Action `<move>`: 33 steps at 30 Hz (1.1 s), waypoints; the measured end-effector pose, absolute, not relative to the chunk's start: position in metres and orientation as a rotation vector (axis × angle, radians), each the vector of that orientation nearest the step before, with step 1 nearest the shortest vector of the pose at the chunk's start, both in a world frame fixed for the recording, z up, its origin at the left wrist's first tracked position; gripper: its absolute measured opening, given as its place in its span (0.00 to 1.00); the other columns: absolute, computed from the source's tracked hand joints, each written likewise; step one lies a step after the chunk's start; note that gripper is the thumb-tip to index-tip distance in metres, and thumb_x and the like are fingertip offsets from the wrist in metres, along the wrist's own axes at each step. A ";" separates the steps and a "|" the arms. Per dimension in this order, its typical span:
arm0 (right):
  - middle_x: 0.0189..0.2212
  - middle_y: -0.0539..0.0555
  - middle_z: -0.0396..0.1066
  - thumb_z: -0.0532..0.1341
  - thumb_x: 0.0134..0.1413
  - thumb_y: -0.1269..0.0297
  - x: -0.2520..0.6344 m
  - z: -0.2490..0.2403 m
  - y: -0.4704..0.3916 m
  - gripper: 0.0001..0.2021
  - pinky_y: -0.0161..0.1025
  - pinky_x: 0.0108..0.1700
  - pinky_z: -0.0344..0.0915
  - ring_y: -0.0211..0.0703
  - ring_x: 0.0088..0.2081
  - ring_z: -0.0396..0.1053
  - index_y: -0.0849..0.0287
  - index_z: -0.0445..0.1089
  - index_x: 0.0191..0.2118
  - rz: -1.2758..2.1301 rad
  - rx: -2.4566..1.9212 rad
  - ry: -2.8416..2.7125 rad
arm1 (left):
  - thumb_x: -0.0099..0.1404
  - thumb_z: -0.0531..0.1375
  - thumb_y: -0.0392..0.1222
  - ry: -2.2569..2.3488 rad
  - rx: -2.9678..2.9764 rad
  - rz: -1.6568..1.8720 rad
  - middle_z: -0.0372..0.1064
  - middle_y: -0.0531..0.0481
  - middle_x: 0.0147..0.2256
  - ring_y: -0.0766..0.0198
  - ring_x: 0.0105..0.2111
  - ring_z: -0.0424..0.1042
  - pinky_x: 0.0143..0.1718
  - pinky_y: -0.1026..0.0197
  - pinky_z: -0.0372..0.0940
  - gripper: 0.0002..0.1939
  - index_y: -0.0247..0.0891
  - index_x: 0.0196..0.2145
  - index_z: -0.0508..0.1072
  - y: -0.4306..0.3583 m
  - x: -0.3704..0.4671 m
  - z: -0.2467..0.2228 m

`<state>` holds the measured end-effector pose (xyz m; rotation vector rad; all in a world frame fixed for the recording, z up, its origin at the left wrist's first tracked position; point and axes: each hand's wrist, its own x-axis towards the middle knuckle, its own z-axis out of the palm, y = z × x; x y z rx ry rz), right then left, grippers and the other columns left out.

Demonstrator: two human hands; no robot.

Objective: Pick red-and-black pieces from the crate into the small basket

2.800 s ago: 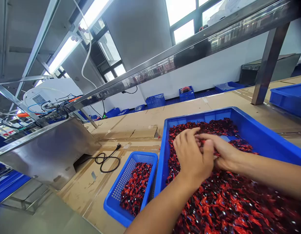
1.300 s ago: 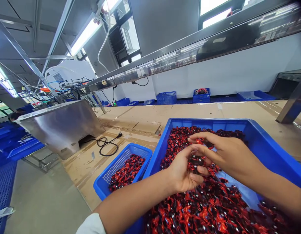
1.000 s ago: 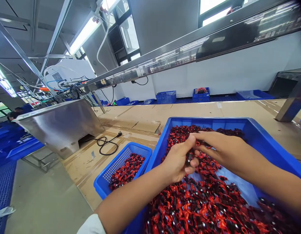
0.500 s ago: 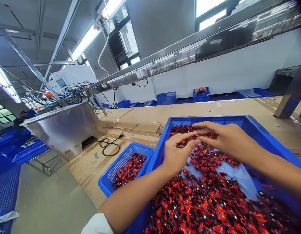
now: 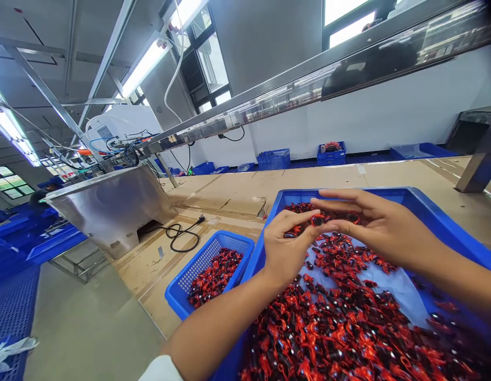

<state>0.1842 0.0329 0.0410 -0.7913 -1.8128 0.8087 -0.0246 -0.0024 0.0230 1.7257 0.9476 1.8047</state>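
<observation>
Over the large blue bin, my left hand (image 5: 283, 246) pinches a small red-and-black part (image 5: 317, 219) between thumb and forefinger. Its round dark end faces me. More red and black shows inside the curl of that hand. My right hand (image 5: 374, 219) is cupped close by, its thumb tip next to the pinched part. Another small red-and-black part (image 5: 351, 217) shows between the right thumb and the curved fingers, partly hidden. Below both hands, a heap of similar parts (image 5: 340, 328), shiny black with red loops, lies in the large blue bin (image 5: 436, 211).
Left of the bin stands a smaller blue basket (image 5: 185, 283) with more such parts. Translucent sheeting (image 5: 404, 296) lies among the heap. A black cable with plug (image 5: 177, 233) and a metal hopper (image 5: 110, 211) are on the cardboard-covered table (image 5: 217, 185). A metal beam (image 5: 285, 95) crosses above.
My right fingers have lifted and spread a little from the thumb. My left hand still pinches the part, with its round end showing more. The view has shifted slightly.
</observation>
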 end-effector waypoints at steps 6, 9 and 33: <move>0.63 0.57 0.84 0.77 0.63 0.46 0.185 0.036 0.028 0.33 0.56 0.62 0.85 0.60 0.58 0.86 0.43 0.77 0.71 0.816 -0.741 -1.811 | 0.70 0.78 0.53 0.953 1.762 1.863 0.83 0.49 0.36 0.62 0.36 0.77 0.45 0.56 0.73 0.11 0.48 0.45 0.92 0.002 -0.027 0.026; 0.66 0.54 0.82 0.75 0.67 0.48 0.184 0.035 0.021 0.30 0.56 0.66 0.82 0.60 0.64 0.82 0.41 0.76 0.72 0.724 -0.716 -1.825 | 0.70 0.77 0.49 0.896 1.804 1.874 0.83 0.49 0.36 0.62 0.35 0.76 0.44 0.57 0.73 0.08 0.47 0.45 0.92 0.000 -0.025 0.027; 0.27 0.50 0.71 0.80 0.41 0.52 0.172 0.041 0.038 0.17 0.35 0.24 0.68 0.37 0.26 0.67 0.55 0.79 0.32 1.341 -0.815 -1.017 | 0.67 0.66 0.82 0.750 1.308 1.085 0.72 0.51 0.34 0.71 0.20 0.65 0.17 0.65 0.56 0.48 0.33 0.61 0.84 -0.005 -0.013 0.016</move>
